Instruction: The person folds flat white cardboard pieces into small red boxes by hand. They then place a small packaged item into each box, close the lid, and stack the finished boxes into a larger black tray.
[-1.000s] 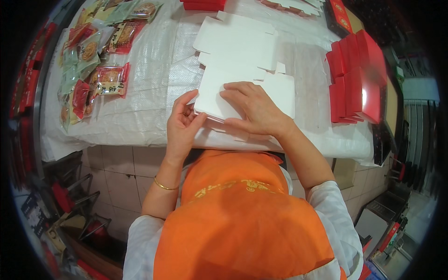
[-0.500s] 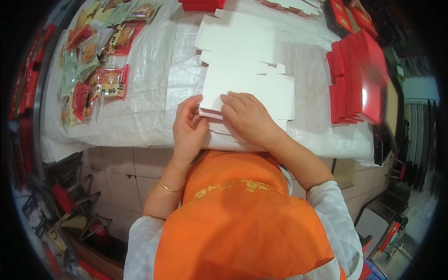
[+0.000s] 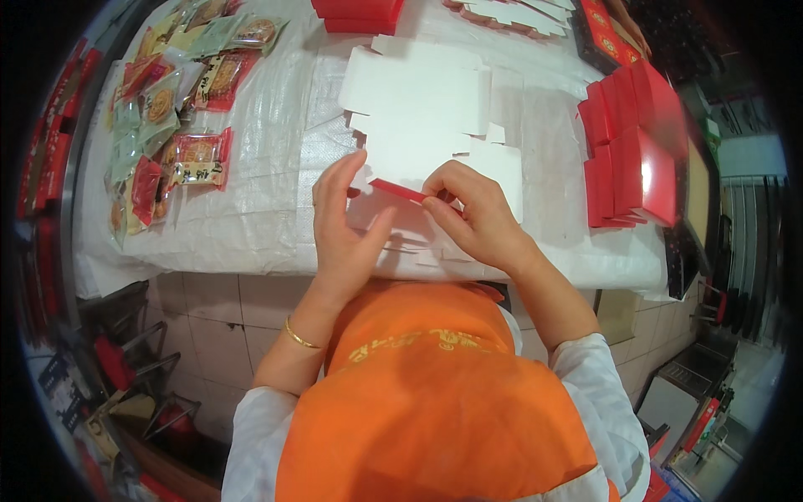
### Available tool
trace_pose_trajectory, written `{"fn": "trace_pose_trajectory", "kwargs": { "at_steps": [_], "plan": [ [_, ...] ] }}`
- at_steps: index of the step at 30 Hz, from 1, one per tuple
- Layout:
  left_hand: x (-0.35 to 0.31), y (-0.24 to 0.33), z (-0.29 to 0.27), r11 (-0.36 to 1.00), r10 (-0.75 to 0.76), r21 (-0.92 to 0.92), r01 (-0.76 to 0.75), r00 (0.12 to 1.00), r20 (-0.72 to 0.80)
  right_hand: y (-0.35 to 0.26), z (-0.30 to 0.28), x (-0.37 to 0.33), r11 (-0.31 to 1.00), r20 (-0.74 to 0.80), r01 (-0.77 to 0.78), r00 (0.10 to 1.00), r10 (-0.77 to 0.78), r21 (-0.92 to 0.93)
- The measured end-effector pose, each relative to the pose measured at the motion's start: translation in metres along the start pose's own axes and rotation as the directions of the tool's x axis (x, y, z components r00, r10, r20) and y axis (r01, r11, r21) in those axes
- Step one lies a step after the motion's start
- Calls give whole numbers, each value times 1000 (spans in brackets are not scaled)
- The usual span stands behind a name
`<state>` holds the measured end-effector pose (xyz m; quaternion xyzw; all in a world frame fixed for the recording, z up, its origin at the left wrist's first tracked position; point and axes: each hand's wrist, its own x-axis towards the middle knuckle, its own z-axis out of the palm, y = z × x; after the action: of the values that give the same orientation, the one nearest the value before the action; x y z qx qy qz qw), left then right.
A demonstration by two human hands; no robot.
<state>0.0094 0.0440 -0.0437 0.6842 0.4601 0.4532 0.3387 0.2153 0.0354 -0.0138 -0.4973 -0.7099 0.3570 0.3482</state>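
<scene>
A flat die-cut box blank (image 3: 416, 96), white on its upper face, lies in front of me near the table's front edge. Along its near side a narrow flap (image 3: 396, 191) is folded up and shows a red outer face. My right hand (image 3: 477, 216) pinches the right end of that flap between thumb and bent fingers. At the flap's left end is my left hand (image 3: 347, 219), its thumb and fingers spread apart around the corner and gripping nothing. Whether its fingertips touch the card I cannot tell.
Wrapped round pastries (image 3: 199, 159) are heaped at the left on the white woven sheet (image 3: 268, 167). Folded red boxes (image 3: 657, 171) stand stacked at the right, and another red box (image 3: 358, 15) at the far edge. More white blanks (image 3: 514, 17) lie at the back.
The near flap has come up, showing its red side. My right hand has shifted from lying on the blank to pinching the flap; my left fingers have spread from the corner.
</scene>
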Motion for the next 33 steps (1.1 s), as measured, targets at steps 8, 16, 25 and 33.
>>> {"fn": "trace_pose_trajectory", "kwargs": {
  "at_steps": [8, 16, 25, 33],
  "plan": [
    [11, -9, -17, 951, 200, -276, -137, 956, 214, -22, -59, -15, 980, 317, 27, 944, -90, 197],
    [-16, -4, -20, 911, -273, -271, 312, 946, 174, 30, -38, -23, 957, 339, 119, 940, -24, -263],
    [38, -29, -1, 911, -379, -24, 411, 860, 342, 44, -21, -4, 936, 169, -348, 921, 352, -52],
    [35, -37, 9, 875, -418, -98, 474, 843, 339, 47, -6, -10, 850, 174, -525, 841, 513, 31]
  ]
}}
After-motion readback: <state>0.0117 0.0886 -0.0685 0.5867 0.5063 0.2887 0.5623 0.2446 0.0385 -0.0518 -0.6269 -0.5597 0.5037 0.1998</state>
